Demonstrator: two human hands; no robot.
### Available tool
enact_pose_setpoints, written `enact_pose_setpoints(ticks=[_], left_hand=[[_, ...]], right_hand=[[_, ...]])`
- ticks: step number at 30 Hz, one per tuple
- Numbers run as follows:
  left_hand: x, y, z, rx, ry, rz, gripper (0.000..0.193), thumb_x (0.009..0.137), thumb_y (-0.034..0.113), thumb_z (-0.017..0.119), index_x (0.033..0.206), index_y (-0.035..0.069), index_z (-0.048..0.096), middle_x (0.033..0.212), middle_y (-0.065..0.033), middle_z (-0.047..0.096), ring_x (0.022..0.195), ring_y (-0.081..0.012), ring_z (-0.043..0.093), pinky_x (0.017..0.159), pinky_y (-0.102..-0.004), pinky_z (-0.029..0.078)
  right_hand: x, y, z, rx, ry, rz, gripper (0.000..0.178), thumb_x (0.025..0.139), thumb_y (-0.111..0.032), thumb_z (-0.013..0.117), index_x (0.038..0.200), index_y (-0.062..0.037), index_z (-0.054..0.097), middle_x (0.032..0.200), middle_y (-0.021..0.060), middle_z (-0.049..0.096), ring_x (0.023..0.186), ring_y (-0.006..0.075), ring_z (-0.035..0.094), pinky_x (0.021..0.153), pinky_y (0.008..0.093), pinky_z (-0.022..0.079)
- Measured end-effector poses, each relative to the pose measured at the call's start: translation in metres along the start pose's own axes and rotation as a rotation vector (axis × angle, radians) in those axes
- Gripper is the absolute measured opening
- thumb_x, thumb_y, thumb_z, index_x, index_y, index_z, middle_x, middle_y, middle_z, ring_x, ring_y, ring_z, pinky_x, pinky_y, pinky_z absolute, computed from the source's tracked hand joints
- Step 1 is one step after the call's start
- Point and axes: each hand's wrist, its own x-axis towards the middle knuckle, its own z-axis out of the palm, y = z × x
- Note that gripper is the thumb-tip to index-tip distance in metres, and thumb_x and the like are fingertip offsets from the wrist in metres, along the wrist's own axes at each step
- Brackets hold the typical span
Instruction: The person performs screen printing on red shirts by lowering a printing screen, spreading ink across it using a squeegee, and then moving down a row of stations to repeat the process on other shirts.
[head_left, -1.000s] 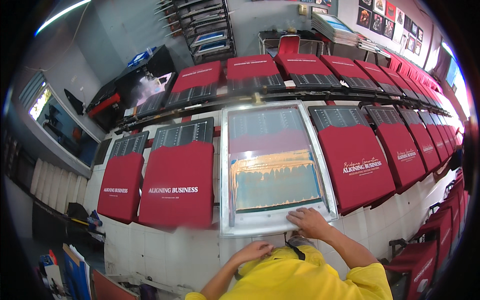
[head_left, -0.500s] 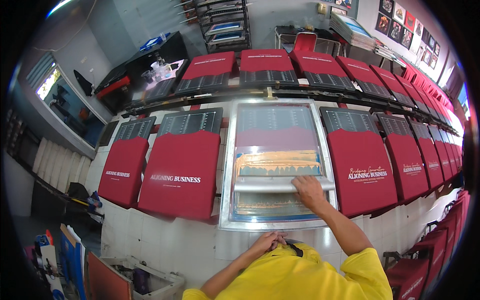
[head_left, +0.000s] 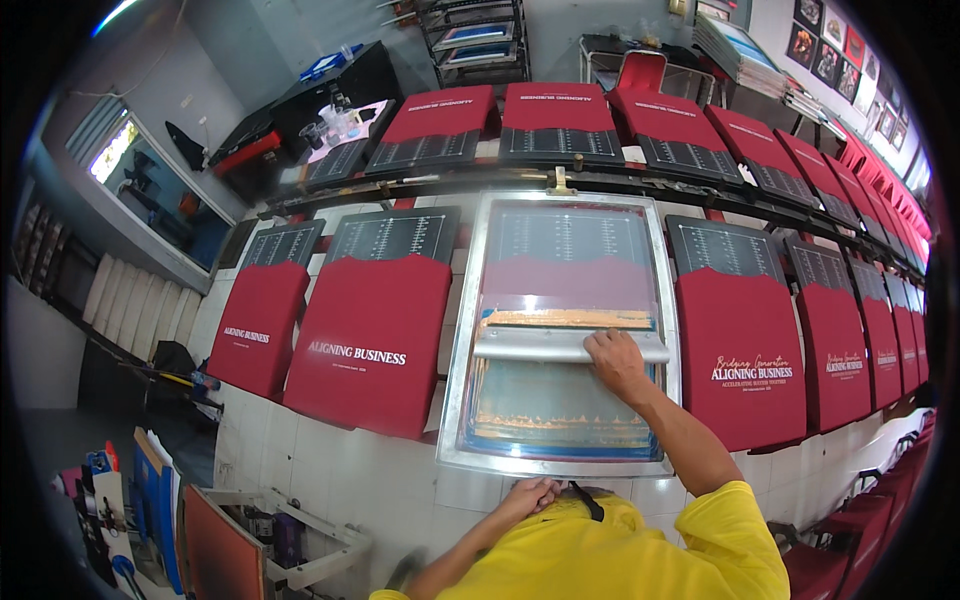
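My right hand (head_left: 615, 362) is wrapped over the right part of a long silver squeegee (head_left: 530, 347), which lies crosswise on a screen printing frame (head_left: 457, 400). A band of orange-gold ink (head_left: 565, 319) stands along the squeegee's far side. Nearer to me the mesh (head_left: 560, 395) shows a thin film and ink streaks. Under the frame's far half a maroon shirt on a dark printing board shows through. My left hand (head_left: 532, 494) rests at my waist beside a black strap, its fingers curled together; whatever may be in them is hidden.
Maroon shirts (head_left: 372, 320) with printed lettering lie on boards to both sides, and another row (head_left: 560, 108) stands behind a dark rail. A metal clamp (head_left: 560, 182) sits at the frame's far edge. An orange panel (head_left: 222, 540) and white stand are at the lower left.
My right hand has pushed the squeegee away from me across the mesh, and the ink band ahead of it has narrowed. My left hand stays at my waist. The view has shifted slightly.
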Motion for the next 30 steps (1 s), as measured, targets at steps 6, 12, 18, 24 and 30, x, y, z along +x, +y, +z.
enact_pose_setpoints(ticks=[6, 12, 18, 24, 30], left_hand=[[0.0, 0.0, 0.001, -0.011, 0.021, 0.023, 0.03, 0.108, 0.028, 0.041, 0.099, 0.006, 0.058, 0.069, 0.0043, 0.043, 0.059, -0.0063, 0.035, 0.053, -0.0206, 0.027], [-0.007, 0.006, 0.003, -0.059, -0.006, -0.013, 0.031, 0.109, 0.028, 0.04, 0.093, 0.006, 0.055, 0.067, 0.0034, 0.041, 0.056, -0.0072, 0.033, 0.052, -0.0219, 0.028], [-0.008, 0.009, 0.001, -0.05, 0.007, -0.002, 0.032, 0.109, 0.027, 0.038, 0.096, 0.004, 0.056, 0.067, 0.0017, 0.044, 0.056, -0.0078, 0.034, 0.052, -0.0221, 0.029], [-0.004, 0.016, 0.0, 0.02, -0.012, 0.007, 0.034, 0.11, 0.027, 0.038, 0.106, 0.0, 0.059, 0.067, 0.001, 0.046, 0.057, -0.0089, 0.036, 0.053, -0.0228, 0.03], [-0.004, 0.009, -0.002, -0.037, -0.021, 0.021, 0.04, 0.11, 0.03, 0.038, 0.108, -0.003, 0.062, 0.067, 0.0021, 0.047, 0.053, -0.0067, 0.036, 0.05, -0.0215, 0.03]], right_hand=[[-0.006, -0.002, -0.017, 0.049, -0.022, 0.019, 0.035, 0.066, -0.01, 0.077, 0.096, -0.01, 0.061, 0.098, 0.0065, 0.064, 0.094, 0.0263, 0.061, 0.079, 0.0397, 0.047], [0.004, 0.01, 0.003, -0.007, 0.074, 0.029, 0.033, 0.067, -0.011, 0.075, 0.097, -0.0088, 0.062, 0.102, 0.0073, 0.066, 0.096, 0.0263, 0.062, 0.081, 0.0395, 0.048], [0.025, 0.005, -0.031, 0.138, -0.224, 0.158, 0.033, 0.067, -0.019, 0.078, 0.094, -0.0041, 0.066, 0.092, 0.0144, 0.068, 0.088, 0.0304, 0.066, 0.079, 0.0427, 0.052], [0.067, 0.05, -0.05, 0.486, -0.638, 0.264, 0.051, 0.06, -0.031, 0.078, 0.1, 0.0, 0.074, 0.094, 0.0184, 0.072, 0.086, 0.0354, 0.069, 0.08, 0.0416, 0.055], [-0.032, -0.032, -0.069, 0.318, -0.448, 0.209, 0.04, 0.063, -0.03, 0.08, 0.096, -0.0074, 0.071, 0.085, 0.0162, 0.07, 0.079, 0.0342, 0.068, 0.072, 0.0434, 0.055]])
